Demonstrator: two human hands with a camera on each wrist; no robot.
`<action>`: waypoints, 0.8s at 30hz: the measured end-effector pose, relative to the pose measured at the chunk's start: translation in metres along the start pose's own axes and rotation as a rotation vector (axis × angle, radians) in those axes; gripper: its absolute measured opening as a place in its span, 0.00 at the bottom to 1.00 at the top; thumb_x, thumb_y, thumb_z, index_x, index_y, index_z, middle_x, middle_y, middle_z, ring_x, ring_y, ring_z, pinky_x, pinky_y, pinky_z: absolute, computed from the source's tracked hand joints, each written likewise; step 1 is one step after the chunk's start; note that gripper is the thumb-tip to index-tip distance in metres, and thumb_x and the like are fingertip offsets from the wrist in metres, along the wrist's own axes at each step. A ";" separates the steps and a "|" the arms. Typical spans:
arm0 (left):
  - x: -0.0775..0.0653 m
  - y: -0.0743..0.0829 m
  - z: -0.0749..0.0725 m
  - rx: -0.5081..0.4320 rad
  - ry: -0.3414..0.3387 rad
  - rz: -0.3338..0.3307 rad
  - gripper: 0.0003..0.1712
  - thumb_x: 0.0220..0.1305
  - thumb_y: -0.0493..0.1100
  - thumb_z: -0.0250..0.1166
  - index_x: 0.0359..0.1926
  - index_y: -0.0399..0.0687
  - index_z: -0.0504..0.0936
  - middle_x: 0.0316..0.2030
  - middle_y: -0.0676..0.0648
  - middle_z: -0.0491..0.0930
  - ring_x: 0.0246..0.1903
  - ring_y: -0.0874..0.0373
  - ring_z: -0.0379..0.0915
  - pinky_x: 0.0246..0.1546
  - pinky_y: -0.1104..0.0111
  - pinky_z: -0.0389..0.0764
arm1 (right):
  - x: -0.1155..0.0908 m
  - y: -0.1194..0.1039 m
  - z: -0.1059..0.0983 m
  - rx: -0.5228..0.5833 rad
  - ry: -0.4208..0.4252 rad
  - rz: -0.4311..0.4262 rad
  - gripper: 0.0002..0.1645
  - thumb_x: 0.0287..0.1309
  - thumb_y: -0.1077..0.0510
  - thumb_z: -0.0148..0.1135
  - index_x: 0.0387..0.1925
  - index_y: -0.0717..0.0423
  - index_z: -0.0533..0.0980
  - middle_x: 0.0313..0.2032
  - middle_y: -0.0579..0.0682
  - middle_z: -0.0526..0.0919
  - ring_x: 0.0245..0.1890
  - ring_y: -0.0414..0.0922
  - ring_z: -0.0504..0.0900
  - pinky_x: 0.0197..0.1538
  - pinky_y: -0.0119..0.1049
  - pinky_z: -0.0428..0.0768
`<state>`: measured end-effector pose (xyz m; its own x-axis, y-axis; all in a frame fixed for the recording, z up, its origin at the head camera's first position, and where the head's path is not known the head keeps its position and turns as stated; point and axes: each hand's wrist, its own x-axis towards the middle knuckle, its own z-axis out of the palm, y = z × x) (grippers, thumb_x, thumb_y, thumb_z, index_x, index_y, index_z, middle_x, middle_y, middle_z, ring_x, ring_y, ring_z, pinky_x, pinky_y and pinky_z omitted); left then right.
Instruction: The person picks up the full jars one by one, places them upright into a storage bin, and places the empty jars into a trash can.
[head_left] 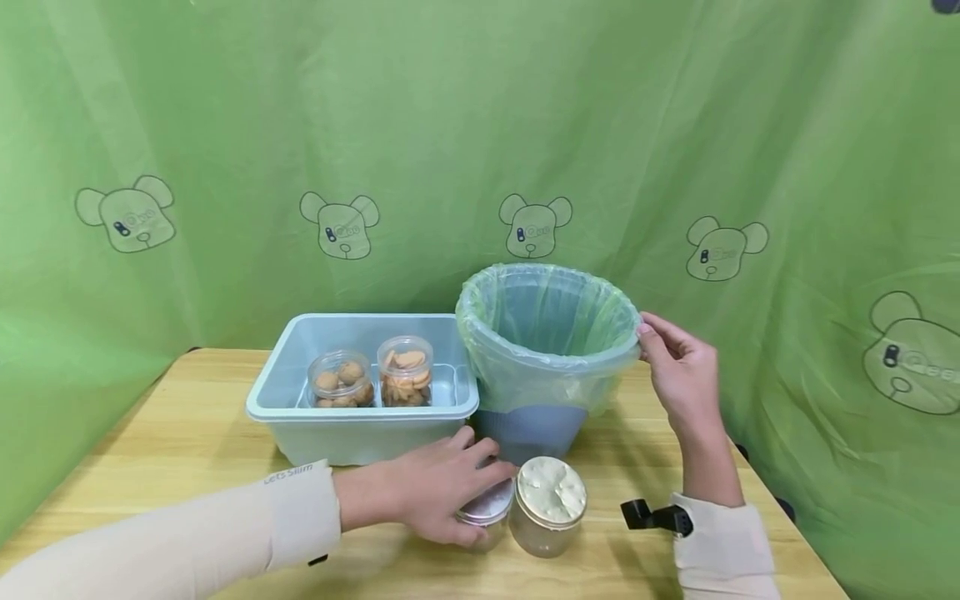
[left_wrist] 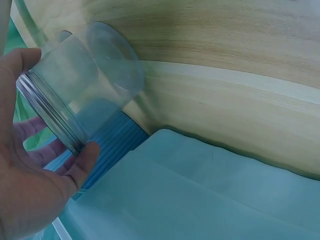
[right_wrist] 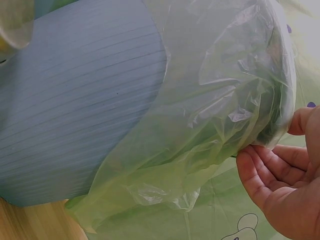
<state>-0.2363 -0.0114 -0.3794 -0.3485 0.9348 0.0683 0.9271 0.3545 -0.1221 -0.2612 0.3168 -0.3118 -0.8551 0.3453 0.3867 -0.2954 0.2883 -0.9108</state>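
The left hand [head_left: 446, 487] has its fingers spread around the silver lid [head_left: 491, 503] of a clear jar [left_wrist: 95, 70], holding it from above, with the thumb and the fingertips at the edge. This jar is on the table [head_left: 187, 433], near the front; seen from it, a second jar with a golden lid [head_left: 551, 492] is at 3 o'clock, very close, and I cannot tell if they touch. The bin [head_left: 534, 429] is at 1 o'clock, the light blue basin [head_left: 360, 437] with two jars of biscuits at about 11 o'clock.

The right hand [head_left: 686, 371] pinches the rim of the bin at about 3 o'clock of its opening, over the thin green liner [head_left: 540, 379].

I judge the held jar to be light, because I see nothing inside, with smooth walls that may slip in dry fingers. The ridged lid edge should give better grip, or the whole body below it. The liner is soft and can tear easily; the rim under it seems the firmer place to hold.
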 end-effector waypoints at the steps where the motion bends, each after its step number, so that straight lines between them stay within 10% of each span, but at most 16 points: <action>1: 0.000 0.000 0.000 0.005 0.001 0.000 0.42 0.64 0.69 0.62 0.72 0.54 0.68 0.57 0.49 0.71 0.46 0.55 0.62 0.44 0.72 0.70 | 0.000 0.000 0.000 -0.004 -0.001 -0.004 0.29 0.69 0.48 0.65 0.63 0.62 0.78 0.43 0.37 0.85 0.38 0.36 0.85 0.42 0.21 0.81; 24: 0.001 -0.004 -0.022 0.097 0.044 0.049 0.40 0.62 0.67 0.62 0.69 0.53 0.70 0.52 0.49 0.72 0.43 0.56 0.62 0.42 0.70 0.68 | 0.001 0.002 -0.001 -0.021 0.001 -0.005 0.29 0.69 0.47 0.65 0.63 0.62 0.78 0.43 0.36 0.85 0.37 0.35 0.85 0.41 0.20 0.80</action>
<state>-0.2369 -0.0123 -0.3575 -0.2949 0.9499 0.1035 0.9242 0.3110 -0.2216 -0.2621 0.3183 -0.3127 -0.8532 0.3444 0.3918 -0.2913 0.3086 -0.9055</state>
